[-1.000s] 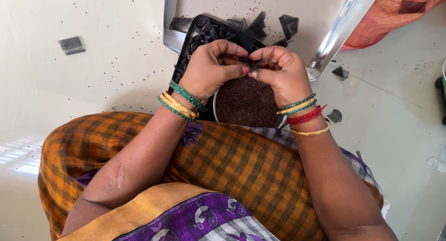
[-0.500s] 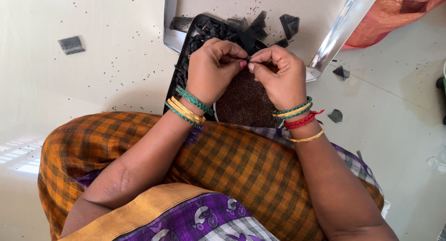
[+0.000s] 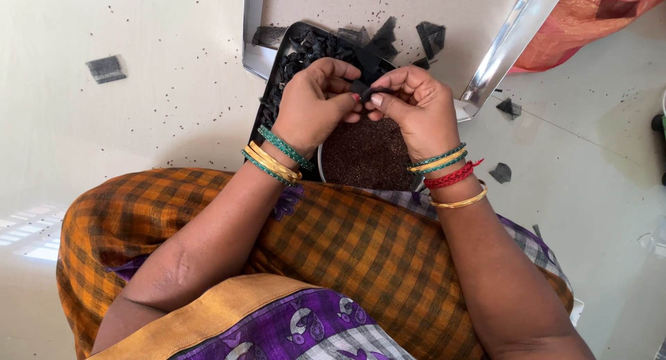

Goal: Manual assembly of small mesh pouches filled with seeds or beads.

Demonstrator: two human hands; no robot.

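Since earlier, little moved: my left hand and right hand still pinch one dark pod; bowl brimming with seeds, black tray still stocked.

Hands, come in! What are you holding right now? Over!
Left hand and right hand pinch one small black piece together. Bowl of dark seeds right below. Nothing in the way.

She wears an orange and brown checked cloth with a gold and purple edge. Her left hand has green and gold bangles. Her right hand has green, gold and red bangles.
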